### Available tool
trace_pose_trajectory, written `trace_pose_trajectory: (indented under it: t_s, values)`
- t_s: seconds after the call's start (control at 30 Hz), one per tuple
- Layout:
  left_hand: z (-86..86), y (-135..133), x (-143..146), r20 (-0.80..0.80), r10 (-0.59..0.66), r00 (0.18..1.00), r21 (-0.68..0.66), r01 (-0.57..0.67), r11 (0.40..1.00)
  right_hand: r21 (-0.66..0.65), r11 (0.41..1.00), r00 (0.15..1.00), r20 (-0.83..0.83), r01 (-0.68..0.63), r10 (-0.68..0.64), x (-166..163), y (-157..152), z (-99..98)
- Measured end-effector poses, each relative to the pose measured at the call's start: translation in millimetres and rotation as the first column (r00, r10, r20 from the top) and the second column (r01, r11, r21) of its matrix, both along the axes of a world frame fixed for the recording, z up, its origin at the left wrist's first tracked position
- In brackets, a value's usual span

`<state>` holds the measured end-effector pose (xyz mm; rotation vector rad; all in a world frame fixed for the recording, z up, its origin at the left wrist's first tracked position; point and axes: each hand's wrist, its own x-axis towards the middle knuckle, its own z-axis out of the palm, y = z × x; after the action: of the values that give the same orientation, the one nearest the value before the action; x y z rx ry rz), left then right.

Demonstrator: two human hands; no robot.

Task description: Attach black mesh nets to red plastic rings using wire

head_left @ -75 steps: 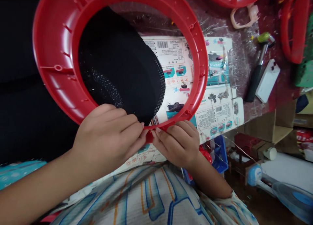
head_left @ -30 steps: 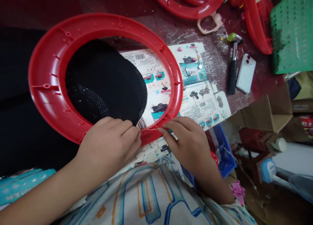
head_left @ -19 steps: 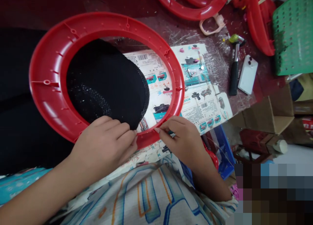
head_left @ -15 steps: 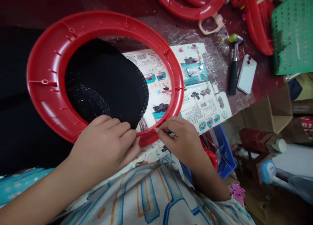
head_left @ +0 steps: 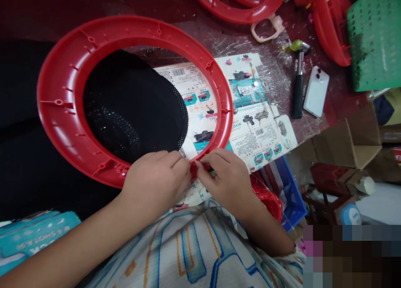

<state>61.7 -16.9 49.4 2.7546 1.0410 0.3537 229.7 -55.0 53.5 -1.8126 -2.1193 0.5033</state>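
A large oval red plastic ring (head_left: 56,83) with small pegs and ribs on its upper face lies tilted in front of me. Through its opening shows black mesh fabric (head_left: 134,100), which also spreads out to the left beneath the ring. My left hand (head_left: 156,179) is closed over the near rim, its fingertips mostly hidden. Just to the right, my right hand (head_left: 224,179) pinches at the same rim with thumb and forefinger, close to the left fingers. Whether something small lies between the fingertips I cannot make out.
Under the ring lies printed cardboard (head_left: 247,142). A hammer (head_left: 299,83) and white phone (head_left: 317,92) rest to the right, near a green basket (head_left: 372,41). More red rings (head_left: 247,14) lie at the back. A blue crate (head_left: 291,196) stands below the table edge.
My left hand has slid right along the near rim, closer to the right hand, uncovering some rim on the left. The right hand has shifted slightly left.
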Motion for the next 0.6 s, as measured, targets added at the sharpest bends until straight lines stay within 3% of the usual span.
trace_pose_trajectory:
  t_s: [0.17, 0.37, 0.5, 0.6]
  values:
    - [-0.1, 3, -3, -0.001, -0.019, 1.0, 0.018, 0.019, 1.0, 0.003, 0.999, 0.999, 0.029, -0.032, 0.032, 1, -2, -1.7]
    - [0.5, 6, -14, 0.029, -0.126, 0.992, -0.055, 0.127, 0.99, 0.089, 0.984, 0.987, 0.069, -0.155, 0.149, 11, -1, 11.5]
    - [-0.5, 6, -20, 0.025, -0.157, 0.987, -0.059, 0.158, 0.986, 0.023, 0.957, 0.948, 0.146, -0.289, 0.283, 16, 3, 14.0]
    - [-1.7, 6, -24, 0.006, -0.176, 0.984, -0.07, 0.176, 0.982, -0.023, 0.953, 0.938, 0.17, -0.302, 0.301, 19, 5, 13.7]
